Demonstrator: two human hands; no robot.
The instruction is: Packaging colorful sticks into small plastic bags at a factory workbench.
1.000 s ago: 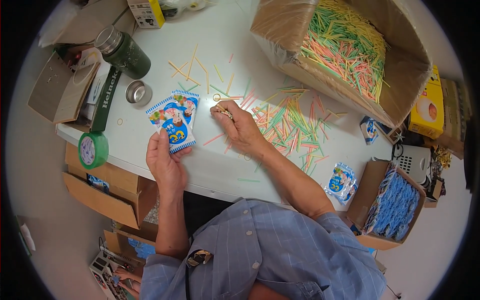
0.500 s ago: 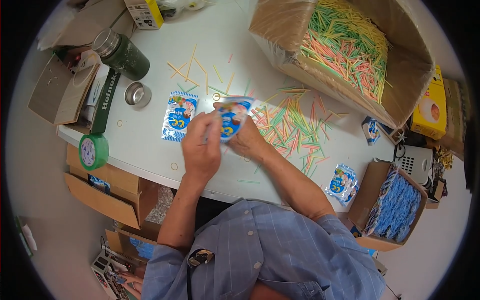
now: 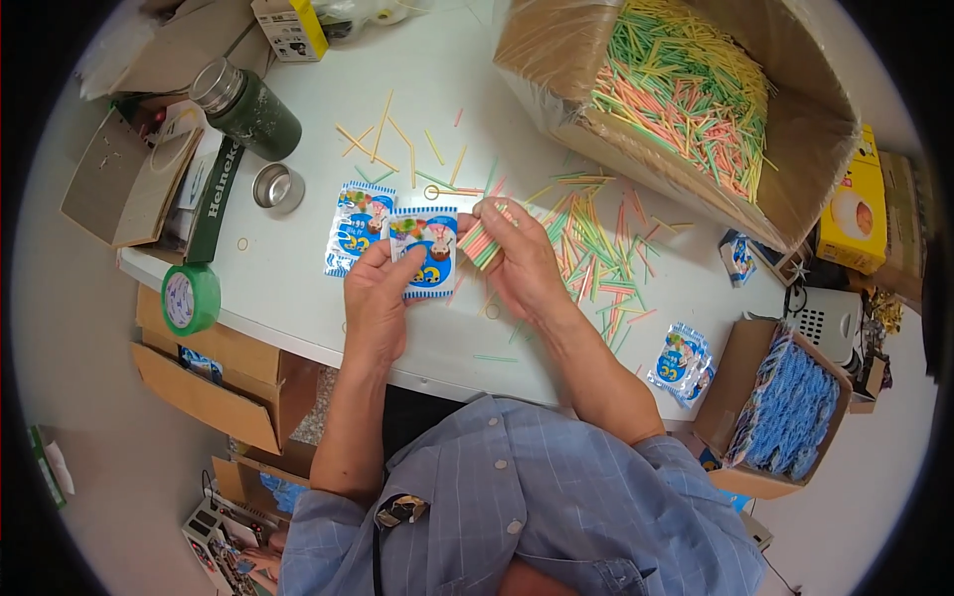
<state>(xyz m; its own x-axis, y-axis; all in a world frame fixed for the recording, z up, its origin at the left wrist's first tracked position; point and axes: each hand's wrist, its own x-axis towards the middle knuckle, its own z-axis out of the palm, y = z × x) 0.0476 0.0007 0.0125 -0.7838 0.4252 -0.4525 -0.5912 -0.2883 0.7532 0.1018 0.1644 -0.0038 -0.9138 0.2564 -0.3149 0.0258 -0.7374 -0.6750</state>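
Note:
My left hand [image 3: 376, 303] pinches a blue and white printed packet [image 3: 429, 260], its front facing up and the thumb across it. Partly beneath that packet's left side, another packet [image 3: 350, 236] of the same kind lies on the white table [image 3: 288, 318]. Just to the right, my right hand [image 3: 527, 263] is closed round a small bundle of short pink, green and yellow sticks [image 3: 485, 243]. Its thumb presses on the bundle's upper end. Beyond the right hand spreads a loose heap of the same thin sticks [image 3: 606, 243].
A large plastic-lined carton [image 3: 556, 114] full of sticks leans at the far right. Packets [image 3: 682, 360] lie near a box of blue packets [image 3: 785, 407]. To the left are a green flask [image 3: 253, 119], metal cup [image 3: 278, 189] and green tape roll [image 3: 206, 298]. Another person's hand [image 3: 263, 564] shows lower left.
The packet has turned from tilted to face-up and shifted slightly left with my left hand. My right hand has come out from behind it, showing the stick bundle.

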